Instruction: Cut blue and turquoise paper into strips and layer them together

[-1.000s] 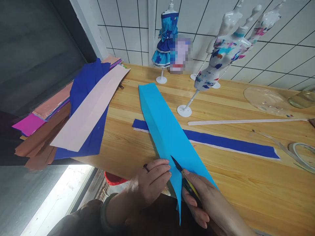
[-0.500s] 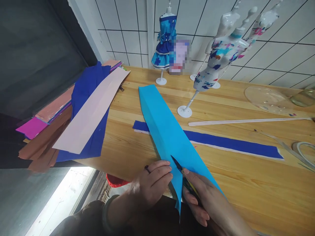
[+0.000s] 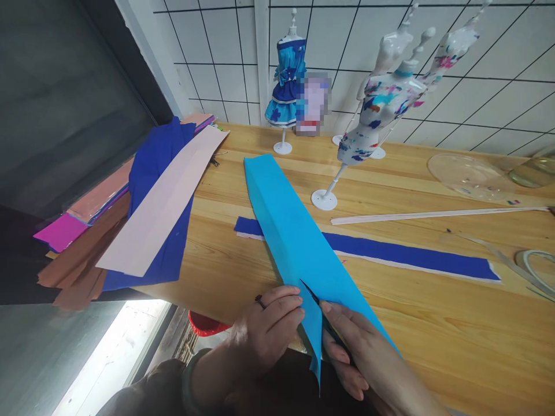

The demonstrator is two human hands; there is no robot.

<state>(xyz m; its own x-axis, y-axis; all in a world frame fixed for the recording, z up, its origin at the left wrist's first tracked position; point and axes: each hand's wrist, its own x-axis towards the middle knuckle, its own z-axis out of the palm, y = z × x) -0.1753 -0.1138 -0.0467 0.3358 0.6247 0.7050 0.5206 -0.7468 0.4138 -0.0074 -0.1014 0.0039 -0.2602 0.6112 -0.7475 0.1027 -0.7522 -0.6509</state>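
A long bright blue sheet of paper (image 3: 299, 225) lies slantwise over the table, its near end hanging past the table's front edge. My left hand (image 3: 277, 315), with a dark ring on one finger, grips the sheet's left edge near the cut, the thumb hidden. In my right hand (image 3: 355, 341) is a pair of dark scissors (image 3: 310, 292), their blades pointing up and left along the paper. A slit runs from the blades toward me, leaving a narrow flap between my hands. The scissors' handles are mostly covered by my fingers.
Under the sheet crosses a dark blue strip (image 3: 403, 254) with a white edge. Folded papers (image 3: 165, 202) pile up at left. Behind stand a small dressed mannequin (image 3: 288, 81) and paint-spotted mannequins (image 3: 368, 121). A clear plate (image 3: 468, 176), thin white strip (image 3: 433, 215) and tape roll (image 3: 537, 268) lie right.
The scissors' blades have drawn closer together at the same place in the paper. My hands have barely moved. The whole view has shifted slightly.
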